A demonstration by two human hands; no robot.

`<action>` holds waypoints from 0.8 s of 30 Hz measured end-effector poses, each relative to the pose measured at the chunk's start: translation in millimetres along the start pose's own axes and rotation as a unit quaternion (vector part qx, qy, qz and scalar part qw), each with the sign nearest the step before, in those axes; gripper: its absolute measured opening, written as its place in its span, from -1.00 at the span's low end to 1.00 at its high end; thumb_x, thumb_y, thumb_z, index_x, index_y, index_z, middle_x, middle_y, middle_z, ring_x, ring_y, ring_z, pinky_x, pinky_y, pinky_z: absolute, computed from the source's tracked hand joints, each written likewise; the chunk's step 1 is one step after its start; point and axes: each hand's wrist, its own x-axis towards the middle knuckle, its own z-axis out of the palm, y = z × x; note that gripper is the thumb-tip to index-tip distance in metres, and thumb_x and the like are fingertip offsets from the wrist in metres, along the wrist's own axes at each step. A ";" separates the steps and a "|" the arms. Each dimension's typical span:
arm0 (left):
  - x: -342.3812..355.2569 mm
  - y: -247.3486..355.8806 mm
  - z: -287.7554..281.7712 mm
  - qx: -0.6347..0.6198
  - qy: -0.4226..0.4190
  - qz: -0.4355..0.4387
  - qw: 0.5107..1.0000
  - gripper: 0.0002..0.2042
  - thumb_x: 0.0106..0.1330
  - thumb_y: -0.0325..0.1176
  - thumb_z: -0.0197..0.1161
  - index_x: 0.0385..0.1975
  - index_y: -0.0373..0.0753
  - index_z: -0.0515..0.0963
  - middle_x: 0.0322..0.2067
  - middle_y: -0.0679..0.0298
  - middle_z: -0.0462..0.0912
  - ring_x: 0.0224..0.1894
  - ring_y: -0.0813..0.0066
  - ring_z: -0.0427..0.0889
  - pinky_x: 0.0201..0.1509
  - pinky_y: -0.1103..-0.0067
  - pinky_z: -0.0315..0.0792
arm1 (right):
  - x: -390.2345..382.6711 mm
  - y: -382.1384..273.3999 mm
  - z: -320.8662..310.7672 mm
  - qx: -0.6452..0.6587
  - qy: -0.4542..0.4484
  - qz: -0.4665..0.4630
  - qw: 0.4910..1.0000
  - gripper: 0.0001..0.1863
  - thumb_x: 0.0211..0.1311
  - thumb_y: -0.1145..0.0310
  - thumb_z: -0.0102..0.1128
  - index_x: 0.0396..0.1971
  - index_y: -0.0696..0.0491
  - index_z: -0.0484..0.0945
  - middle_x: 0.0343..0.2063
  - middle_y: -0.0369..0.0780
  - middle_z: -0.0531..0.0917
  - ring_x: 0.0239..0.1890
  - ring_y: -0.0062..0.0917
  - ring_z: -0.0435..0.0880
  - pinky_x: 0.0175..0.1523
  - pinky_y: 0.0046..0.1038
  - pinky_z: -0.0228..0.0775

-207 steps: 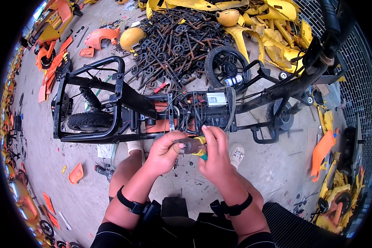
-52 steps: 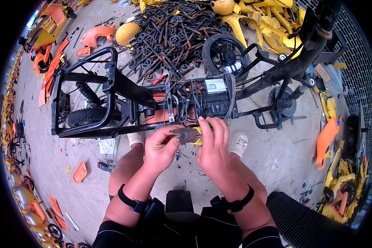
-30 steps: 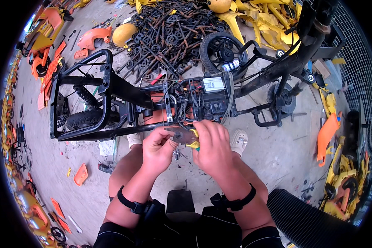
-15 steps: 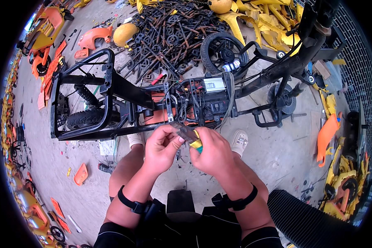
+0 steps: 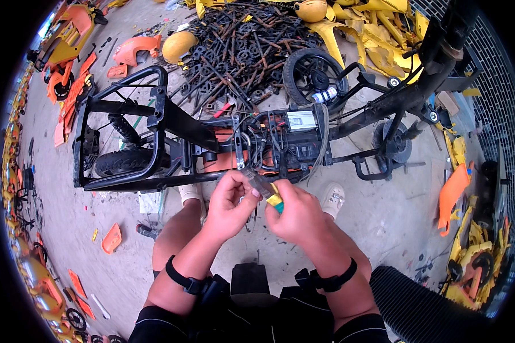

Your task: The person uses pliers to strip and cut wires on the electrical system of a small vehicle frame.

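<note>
My right hand (image 5: 299,216) is closed round the yellow-and-green grip of a small hand tool with a dark, flat, blocky head (image 5: 260,183); its exact kind is unclear. My left hand (image 5: 229,207) has thumb and fingers pinched by the head's near-left side. Whether a thin wire sits between those fingertips is hidden. Just beyond both hands lies a black scooter frame (image 5: 191,128) with bundled wiring (image 5: 263,140) in its middle. A silver finned box (image 5: 301,120) sits among the wires, over an orange panel (image 5: 226,162).
A heap of rusty cranks and rods (image 5: 240,51) lies behind the frame, beside a spoked wheel (image 5: 312,79). Yellow panels (image 5: 383,48) pile up at the far right. An orange shell piece (image 5: 112,239) rests on the floor at left; a black ribbed mat (image 5: 423,300) is near right.
The whole scene has shifted slightly in the view. Both hands keep their hold, with the tool turned a little and the left fingers slightly repositioned.
</note>
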 end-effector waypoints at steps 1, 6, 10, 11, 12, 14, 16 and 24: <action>0.5 1.4 0.8 0.016 -0.001 -0.010 1.000 -0.85 0.42 -0.59 0.23 -0.13 -0.27 0.41 -0.27 0.39 0.49 -0.21 0.68 0.51 -0.08 0.65 0.45 | 1.1 2.0 -0.9 0.014 -0.020 0.021 0.999 -0.63 0.07 0.39 0.32 -0.09 0.08 0.50 -0.37 0.02 0.70 -0.30 0.03 0.70 -0.22 -0.08 0.55; 5.3 1.1 -0.5 0.127 0.000 -0.036 0.991 -0.92 0.48 -0.52 0.20 -0.15 -0.30 0.45 -0.38 0.40 0.52 -0.35 0.66 0.50 -0.22 0.65 0.44 | 7.0 14.4 -12.6 0.026 -0.094 0.088 0.991 -0.64 0.14 0.36 0.31 -0.05 0.10 0.52 -0.37 0.07 0.69 -0.27 0.08 0.68 -0.20 -0.11 0.53; 8.5 -4.8 -8.6 0.226 -0.006 -0.036 0.973 -0.94 0.50 -0.49 0.18 -0.16 -0.30 0.46 -0.38 0.39 0.53 -0.36 0.64 0.49 -0.23 0.65 0.43 | 9.6 33.1 -16.7 0.067 -0.069 0.139 0.986 -0.66 0.19 0.37 0.28 -0.03 0.10 0.53 -0.39 0.00 0.70 -0.32 -0.08 0.73 -0.22 -0.22 0.54; 8.8 -4.5 -7.9 0.219 -0.010 -0.045 0.975 -0.94 0.50 -0.49 0.17 -0.16 -0.31 0.46 -0.37 0.38 0.54 -0.36 0.63 0.50 -0.22 0.64 0.44 | 10.8 41.4 -18.5 0.105 -0.058 0.148 0.982 -0.64 0.19 0.35 0.28 0.00 0.08 0.53 -0.39 0.01 0.70 -0.30 -0.04 0.72 -0.21 -0.21 0.54; 9.1 -3.8 -7.1 0.212 -0.013 -0.053 0.976 -0.95 0.51 -0.49 0.16 -0.16 -0.31 0.46 -0.36 0.37 0.54 -0.35 0.63 0.50 -0.22 0.64 0.44 | 11.7 46.6 -19.3 0.144 -0.046 0.154 0.976 -0.61 0.20 0.33 0.27 0.03 0.06 0.52 -0.40 0.02 0.70 -0.29 0.01 0.71 -0.21 -0.19 0.54; 9.0 -7.6 -3.9 0.149 -0.024 -0.056 0.987 -0.96 0.52 -0.50 0.14 -0.16 -0.32 0.46 -0.34 0.35 0.55 -0.33 0.61 0.52 -0.19 0.62 0.47 | 11.3 50.8 -19.1 0.223 -0.061 0.153 0.961 -0.68 0.28 0.41 0.25 0.01 0.12 0.53 -0.34 -0.12 0.71 -0.27 -0.34 0.72 -0.16 -0.38 0.53; 8.9 -9.8 -0.6 0.096 -0.036 -0.064 0.993 -0.96 0.53 -0.51 0.11 -0.15 -0.32 0.46 -0.33 0.33 0.56 -0.30 0.60 0.54 -0.16 0.60 0.49 | 8.7 52.5 -19.8 0.306 -0.102 0.162 0.932 -0.77 0.35 0.51 0.19 -0.03 0.18 0.52 -0.32 -0.27 0.70 -0.25 -0.63 0.65 -0.13 -0.51 0.50; 9.8 -11.0 -1.4 0.030 -0.069 -0.078 0.994 -0.90 0.57 -0.49 0.03 -0.09 -0.35 0.48 -0.30 0.28 0.60 -0.25 0.57 0.57 -0.10 0.58 0.50 | 2.7 49.1 -22.7 0.327 -0.251 0.148 0.899 -0.63 0.39 0.32 0.29 0.08 0.16 0.49 -0.23 -0.24 0.69 -0.22 -0.55 0.65 -0.07 -0.46 0.51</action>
